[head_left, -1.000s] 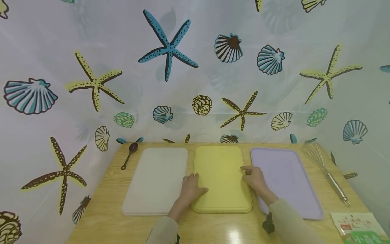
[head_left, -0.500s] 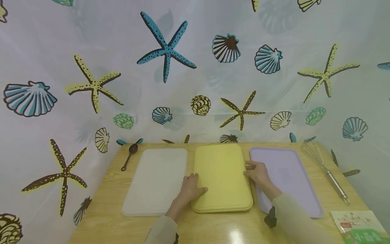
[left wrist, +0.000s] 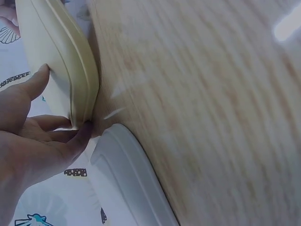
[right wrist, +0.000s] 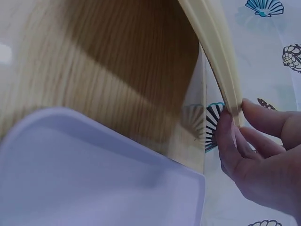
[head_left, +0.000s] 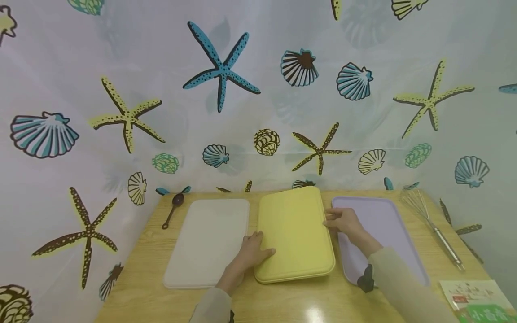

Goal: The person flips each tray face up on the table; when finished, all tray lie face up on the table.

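A yellow rectangular tray [head_left: 296,229] is tilted in the middle of the table, its right side raised and its left side low. At its left edge, my left hand [head_left: 251,252] grips it, the thumb on the upper face and the fingers curled at the rim in the left wrist view. My right hand [head_left: 348,224] pinches the lifted right edge; the right wrist view shows thumb and fingertips on either side of the yellow rim [right wrist: 221,61]. Bare wood and a shadow show beneath that raised side.
Left of the yellow tray lies a white tray [head_left: 210,242], and to the right a lilac tray [head_left: 383,233]. A dark spoon [head_left: 173,208] is at the far left. A whisk [head_left: 438,235] and a printed packet [head_left: 476,296] lie at the right. A shell-patterned curtain [head_left: 242,112] hangs behind.
My right hand has taken hold of the yellow tray's right edge and raised it, moving slightly up and right. The left hand stays at the left edge.
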`<state>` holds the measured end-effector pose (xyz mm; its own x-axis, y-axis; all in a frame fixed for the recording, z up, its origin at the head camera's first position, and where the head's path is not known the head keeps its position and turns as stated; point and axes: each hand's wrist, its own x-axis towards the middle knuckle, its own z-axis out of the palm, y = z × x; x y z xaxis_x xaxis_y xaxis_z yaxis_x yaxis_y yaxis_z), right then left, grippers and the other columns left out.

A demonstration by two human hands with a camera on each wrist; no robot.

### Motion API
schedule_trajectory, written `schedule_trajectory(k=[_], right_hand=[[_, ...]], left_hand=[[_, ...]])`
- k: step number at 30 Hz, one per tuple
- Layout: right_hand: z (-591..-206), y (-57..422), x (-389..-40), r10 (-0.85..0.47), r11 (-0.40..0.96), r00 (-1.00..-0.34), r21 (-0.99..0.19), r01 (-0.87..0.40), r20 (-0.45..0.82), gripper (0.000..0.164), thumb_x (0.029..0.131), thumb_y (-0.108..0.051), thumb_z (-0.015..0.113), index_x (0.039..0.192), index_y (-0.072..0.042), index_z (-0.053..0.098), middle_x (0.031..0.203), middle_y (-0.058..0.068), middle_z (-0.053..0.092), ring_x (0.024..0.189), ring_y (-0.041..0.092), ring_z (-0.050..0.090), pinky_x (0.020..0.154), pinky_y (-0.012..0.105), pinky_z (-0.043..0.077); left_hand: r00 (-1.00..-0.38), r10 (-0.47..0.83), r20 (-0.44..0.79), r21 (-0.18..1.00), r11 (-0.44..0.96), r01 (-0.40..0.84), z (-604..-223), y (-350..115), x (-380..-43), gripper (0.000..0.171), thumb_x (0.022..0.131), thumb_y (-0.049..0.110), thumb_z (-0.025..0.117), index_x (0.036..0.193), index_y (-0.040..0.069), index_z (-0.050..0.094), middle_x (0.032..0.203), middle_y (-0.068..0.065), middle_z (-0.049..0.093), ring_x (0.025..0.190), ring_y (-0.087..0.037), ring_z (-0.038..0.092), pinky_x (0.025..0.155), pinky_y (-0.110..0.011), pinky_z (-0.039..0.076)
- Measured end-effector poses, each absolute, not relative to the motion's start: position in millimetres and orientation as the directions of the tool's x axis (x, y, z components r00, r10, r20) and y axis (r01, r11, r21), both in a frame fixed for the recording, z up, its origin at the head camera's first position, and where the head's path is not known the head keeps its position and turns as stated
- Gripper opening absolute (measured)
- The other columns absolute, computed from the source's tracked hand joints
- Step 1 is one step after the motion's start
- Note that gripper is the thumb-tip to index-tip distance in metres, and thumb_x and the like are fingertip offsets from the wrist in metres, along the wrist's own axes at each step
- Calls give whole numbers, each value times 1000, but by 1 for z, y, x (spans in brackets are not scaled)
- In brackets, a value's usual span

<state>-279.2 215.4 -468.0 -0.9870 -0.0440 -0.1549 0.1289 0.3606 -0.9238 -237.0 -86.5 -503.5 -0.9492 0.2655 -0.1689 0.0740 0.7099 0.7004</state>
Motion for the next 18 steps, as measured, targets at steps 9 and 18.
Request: schedule_trajectory(k=[9,18], right_hand=[[-460,217,-288,-96,308,-980,-941,139,-176,53,83,2,70,132,11,50,100,20,65,76,13,65,79,34,58],[-452,215,-284,-127,305,-970,-939,160,-207,57,85,2,67,138,8,45,103,20,61,80,14,63,91,45,52]], left_hand=[[-950,283,-128,726,680,105,-508,-91,-239,77,91,33,65,143,-12,31,153,-31,19,138,-49,18,112,-61,20],[-942,313,-121,757,643,117,-501,-92,-229,80,87,33,70,142,-12,33,153,-32,17,138,-53,14,111,-64,15]])
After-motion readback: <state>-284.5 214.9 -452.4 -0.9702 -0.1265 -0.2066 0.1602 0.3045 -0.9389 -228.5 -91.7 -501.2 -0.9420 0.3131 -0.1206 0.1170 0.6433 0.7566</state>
